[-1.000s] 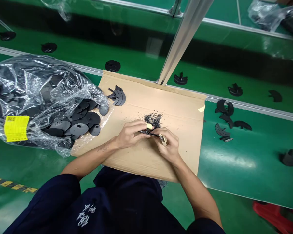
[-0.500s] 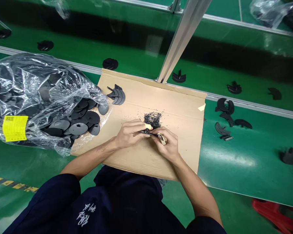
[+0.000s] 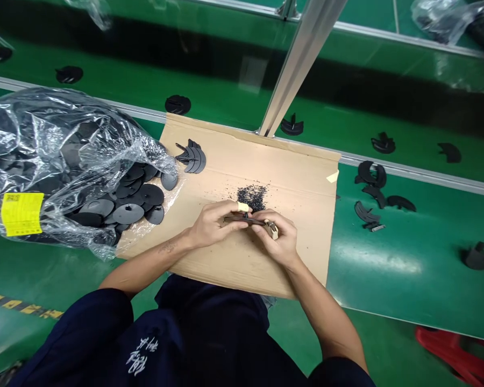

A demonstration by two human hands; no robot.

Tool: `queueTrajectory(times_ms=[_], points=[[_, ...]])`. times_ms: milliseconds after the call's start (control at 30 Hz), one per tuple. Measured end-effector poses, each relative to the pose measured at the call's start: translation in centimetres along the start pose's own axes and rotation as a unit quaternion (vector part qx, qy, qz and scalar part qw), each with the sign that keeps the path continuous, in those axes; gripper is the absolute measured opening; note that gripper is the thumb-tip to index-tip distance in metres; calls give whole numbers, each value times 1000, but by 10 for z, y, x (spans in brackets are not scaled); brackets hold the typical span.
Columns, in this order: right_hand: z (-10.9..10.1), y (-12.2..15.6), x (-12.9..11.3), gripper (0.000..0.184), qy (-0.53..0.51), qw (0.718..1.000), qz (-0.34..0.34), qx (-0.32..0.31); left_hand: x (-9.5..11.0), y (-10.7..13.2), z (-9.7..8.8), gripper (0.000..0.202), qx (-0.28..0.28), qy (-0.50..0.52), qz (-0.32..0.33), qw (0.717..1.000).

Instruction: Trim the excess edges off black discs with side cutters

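Observation:
Over the cardboard sheet [image 3: 234, 263], my left hand [image 3: 210, 224] pinches a thin black plastic disc [image 3: 234, 219], seen nearly edge-on. A pale yellow wrap [image 3: 243, 207] covers one of its fingertips. My right hand [image 3: 281, 236] is closed at the other end of the disc. A small cream-and-dark object [image 3: 272, 229] shows at the right fingers; whether it is a tool or a wrapped finger I cannot make out. Just beyond both hands lies a heap of fine black scraps [image 3: 252, 195].
At left, a clear plastic bag [image 3: 64, 107] with a yellow label [image 3: 22, 214] spills black discs [image 3: 129, 213]. Stacked curved black pieces [image 3: 194, 157] lie on the cardboard's far left. More black pieces [image 3: 371, 174] are on the green table at right. A metal post [image 3: 294, 70] rises behind.
The disc has tilted slightly between the fingers, so more of its length shows towards the left hand. My right hand has turned a little. Both hands keep their hold.

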State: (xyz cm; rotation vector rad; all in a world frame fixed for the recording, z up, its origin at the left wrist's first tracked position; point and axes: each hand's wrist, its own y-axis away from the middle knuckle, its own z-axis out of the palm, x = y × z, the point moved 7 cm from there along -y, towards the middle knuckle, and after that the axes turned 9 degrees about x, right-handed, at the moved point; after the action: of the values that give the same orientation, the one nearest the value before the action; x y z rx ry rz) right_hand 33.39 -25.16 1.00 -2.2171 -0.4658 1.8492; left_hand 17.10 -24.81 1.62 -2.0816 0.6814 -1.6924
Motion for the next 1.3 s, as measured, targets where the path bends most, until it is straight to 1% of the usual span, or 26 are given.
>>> queueTrajectory(times_ms=[67, 133, 233, 333, 400, 600, 733, 900, 1133, 1200, 1300], points=[[-3, -4, 1, 12, 17, 1000, 3, -17, -1, -1, -4, 26, 14, -11, -7, 1000], [-9, -7, 2, 11, 55, 998, -7, -10, 0, -3, -8, 23, 17, -24, 7, 1000], [-15, -9, 0, 12, 147, 987, -65, 7, 1, -5, -8, 21, 5, -31, 26, 999], [-8, -5, -2, 19, 227, 964, -137, -28, 1, -4, -5, 21, -12, -35, 34, 999], [-4, -2, -1, 21, 260, 951, -160, -48, 1, -4, -3, 21, -22, -38, 35, 998], [-4, 0, 2, 21, 305, 936, -164, -57, 1, -2, -1, 21, -40, -41, 39, 998], [-4, 0, 2, 21, 316, 933, -166, -55, 1, -1, -1, 21, -46, -41, 39, 997], [-5, 0, 4, 21, 322, 930, -161, -71, -1, -1, 0, 20, -53, -45, 42, 997], [-4, 2, 0, 16, 365, 908, -196, -57, -1, 0, -1, 17, -53, -23, 54, 997], [-3, 3, 2, 20, 362, 911, -191, -55, -2, 0, -1, 17, -53, -21, 50, 997], [-6, 1, 9, 23, 345, 925, -156, -44, -1, -2, -2, 18, -51, -30, 50, 997]])
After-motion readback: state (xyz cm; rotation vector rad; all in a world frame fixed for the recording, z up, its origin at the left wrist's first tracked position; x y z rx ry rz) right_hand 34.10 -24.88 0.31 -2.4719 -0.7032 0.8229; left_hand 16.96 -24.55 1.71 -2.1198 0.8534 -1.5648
